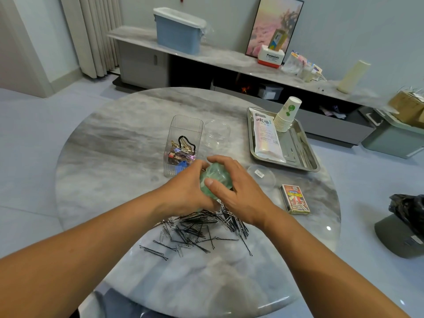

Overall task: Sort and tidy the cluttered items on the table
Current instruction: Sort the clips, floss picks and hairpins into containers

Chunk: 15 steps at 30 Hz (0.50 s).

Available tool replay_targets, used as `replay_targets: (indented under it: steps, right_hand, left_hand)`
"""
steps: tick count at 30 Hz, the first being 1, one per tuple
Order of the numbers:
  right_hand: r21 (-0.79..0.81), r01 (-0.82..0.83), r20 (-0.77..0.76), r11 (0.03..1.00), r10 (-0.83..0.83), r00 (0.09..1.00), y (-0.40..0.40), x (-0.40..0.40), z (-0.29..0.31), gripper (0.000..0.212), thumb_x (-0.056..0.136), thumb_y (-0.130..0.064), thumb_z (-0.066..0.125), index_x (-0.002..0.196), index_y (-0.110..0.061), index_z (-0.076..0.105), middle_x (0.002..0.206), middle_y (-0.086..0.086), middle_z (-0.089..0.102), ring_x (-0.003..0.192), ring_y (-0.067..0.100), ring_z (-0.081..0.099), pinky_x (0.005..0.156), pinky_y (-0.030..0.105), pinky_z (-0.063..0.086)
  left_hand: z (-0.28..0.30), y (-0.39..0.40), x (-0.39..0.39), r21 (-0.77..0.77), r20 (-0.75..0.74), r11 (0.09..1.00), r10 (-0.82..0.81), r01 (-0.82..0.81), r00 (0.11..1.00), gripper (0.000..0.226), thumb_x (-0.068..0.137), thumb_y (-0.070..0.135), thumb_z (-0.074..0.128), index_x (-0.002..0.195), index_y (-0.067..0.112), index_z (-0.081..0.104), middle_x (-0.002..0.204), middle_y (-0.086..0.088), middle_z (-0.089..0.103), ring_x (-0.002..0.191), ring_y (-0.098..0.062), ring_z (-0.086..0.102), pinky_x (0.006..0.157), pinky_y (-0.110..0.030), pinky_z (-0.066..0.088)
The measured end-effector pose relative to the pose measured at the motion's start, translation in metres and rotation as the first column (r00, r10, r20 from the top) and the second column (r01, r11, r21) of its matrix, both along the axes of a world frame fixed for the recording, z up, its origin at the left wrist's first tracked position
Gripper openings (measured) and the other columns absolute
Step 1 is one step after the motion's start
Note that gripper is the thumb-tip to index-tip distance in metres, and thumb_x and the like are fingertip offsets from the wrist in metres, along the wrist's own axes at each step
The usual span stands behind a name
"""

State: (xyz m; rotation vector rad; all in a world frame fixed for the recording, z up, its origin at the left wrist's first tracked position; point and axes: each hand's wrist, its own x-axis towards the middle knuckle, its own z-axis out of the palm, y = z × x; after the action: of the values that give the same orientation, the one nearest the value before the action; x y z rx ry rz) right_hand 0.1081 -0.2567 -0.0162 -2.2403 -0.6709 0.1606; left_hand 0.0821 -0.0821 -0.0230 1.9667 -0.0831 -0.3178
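Now, head view: left hand (185, 189) and right hand (231, 187) both grip green object (214, 180) at table (114, 138) centre, fingers curled round it. Pin pile (202, 228) just below, 6 o'clock, both hands equally near. Clear box (183, 143) at 11 o'clock.

Even soft indoor light; glare spots on table (329, 228) edge; wide-angle edge distortion.

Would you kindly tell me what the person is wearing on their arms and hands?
Nothing that shows: the left hand and right hand are bare, without gloves, rings, watch or bracelets, and both forearms are uncovered to the frame's edge, with no sleeves in view.
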Motion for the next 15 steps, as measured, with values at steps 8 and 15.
replay_targets:
  steps: [8, 15]
  right_hand:
    - [0.204, 0.026, -0.172, 0.979, 0.010, 0.985, 0.003, -0.004, 0.001, 0.038, 0.092, -0.037, 0.066, 0.127, -0.042, 0.051, 0.121, -0.005, 0.062, 0.103, 0.013, 0.070, 0.088, 0.044, 0.060]
    - [0.310, 0.113, -0.170, 0.944, -0.062, 0.983, 0.001, -0.007, 0.004, 0.033, 0.099, -0.027, 0.057, 0.130, -0.034, 0.048, 0.112, -0.003, 0.065, 0.090, 0.010, 0.071, 0.073, 0.030, 0.058]
  left_hand:
    - [0.008, -0.001, -0.004, 0.023, 0.069, 1.000, -0.006, 0.004, 0.998, 0.095, 0.067, 0.023, 0.093, 0.139, 0.037, 0.033, 0.120, 0.020, 0.056, 0.099, 0.001, 0.065, 0.081, -0.017, 0.053]
    - [0.014, 0.006, 0.000, -0.237, -0.100, 0.968, 0.054, -0.076, 0.994, 0.077, 0.063, 0.017, 0.095, 0.126, 0.029, 0.053, 0.119, 0.000, 0.064, 0.094, -0.012, 0.071, 0.079, -0.027, 0.060]
